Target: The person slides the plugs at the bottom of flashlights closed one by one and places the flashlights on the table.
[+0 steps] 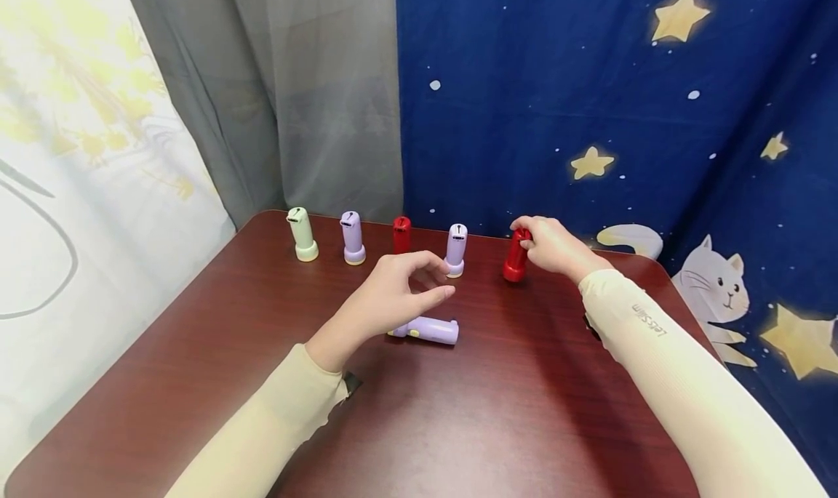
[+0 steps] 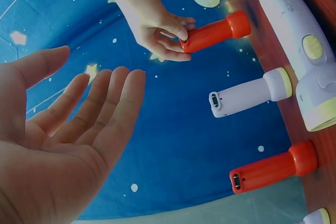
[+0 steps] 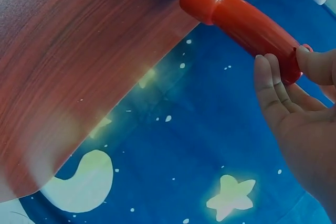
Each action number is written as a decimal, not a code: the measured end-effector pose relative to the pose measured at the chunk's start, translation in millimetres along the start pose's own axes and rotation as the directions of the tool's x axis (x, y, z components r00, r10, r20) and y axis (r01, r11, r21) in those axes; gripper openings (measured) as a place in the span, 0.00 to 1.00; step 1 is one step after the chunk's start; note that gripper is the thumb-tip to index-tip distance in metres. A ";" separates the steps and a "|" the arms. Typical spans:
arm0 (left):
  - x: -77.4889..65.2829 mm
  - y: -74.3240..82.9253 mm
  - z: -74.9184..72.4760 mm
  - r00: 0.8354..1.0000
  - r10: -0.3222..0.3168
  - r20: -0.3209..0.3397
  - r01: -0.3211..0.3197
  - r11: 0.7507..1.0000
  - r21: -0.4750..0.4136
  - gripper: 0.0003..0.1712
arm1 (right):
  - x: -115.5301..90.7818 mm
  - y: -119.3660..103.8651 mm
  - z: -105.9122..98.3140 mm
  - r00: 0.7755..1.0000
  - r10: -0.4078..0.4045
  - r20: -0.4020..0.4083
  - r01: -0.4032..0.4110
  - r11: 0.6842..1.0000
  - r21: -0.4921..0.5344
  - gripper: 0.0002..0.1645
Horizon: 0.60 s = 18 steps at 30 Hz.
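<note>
At the right end of a row of flashlights, my right hand [image 1: 552, 245] pinches the tail end of a red flashlight [image 1: 515, 262], its wide head pointing down at the table. In the right wrist view the thumb and fingers meet around the red flashlight's [image 3: 257, 27] narrow end. My left hand [image 1: 393, 291] hovers with relaxed fingers and holds nothing. Partly behind it, a purple flashlight [image 1: 435, 330] lies on its side. The left wrist view shows this lying flashlight [image 2: 291, 27] with a yellow button, and the left palm [image 2: 63, 166] bare.
Standing head-down along the far edge of the brown table [image 1: 419, 425] are a green flashlight [image 1: 302, 235], a purple flashlight [image 1: 352, 238], another red flashlight [image 1: 401, 236] and a second upright purple one [image 1: 455, 249]. Behind hang a grey curtain [image 1: 340, 98] and a blue star-printed curtain [image 1: 524, 105].
</note>
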<state>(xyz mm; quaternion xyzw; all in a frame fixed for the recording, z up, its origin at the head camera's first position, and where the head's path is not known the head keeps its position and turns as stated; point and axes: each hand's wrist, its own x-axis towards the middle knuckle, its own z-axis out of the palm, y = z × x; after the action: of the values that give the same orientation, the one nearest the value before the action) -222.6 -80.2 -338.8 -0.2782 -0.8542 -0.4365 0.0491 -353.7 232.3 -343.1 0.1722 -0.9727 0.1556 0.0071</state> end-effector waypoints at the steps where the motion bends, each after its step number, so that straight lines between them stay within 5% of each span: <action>1: 0.0 -0.1 0.4 1.000 -0.001 0.002 0.001 1.000 0.000 0.10 | -0.5 1.0 0.4 1.000 0.000 0.001 0.000 1.000 0.000 0.24; 18: 1.4 -10.8 5.3 1.000 -0.004 0.016 0.003 1.000 0.028 0.08 | 3.7 10.1 12.8 1.000 -0.024 -0.008 0.024 1.000 0.011 0.21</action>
<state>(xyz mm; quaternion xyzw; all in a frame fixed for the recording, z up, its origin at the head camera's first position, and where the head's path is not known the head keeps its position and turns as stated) -228.5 -80.5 -349.3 -0.2795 -0.8610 -0.4224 0.0452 -360.1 236.2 -358.0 0.1834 -0.9696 0.1614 0.0117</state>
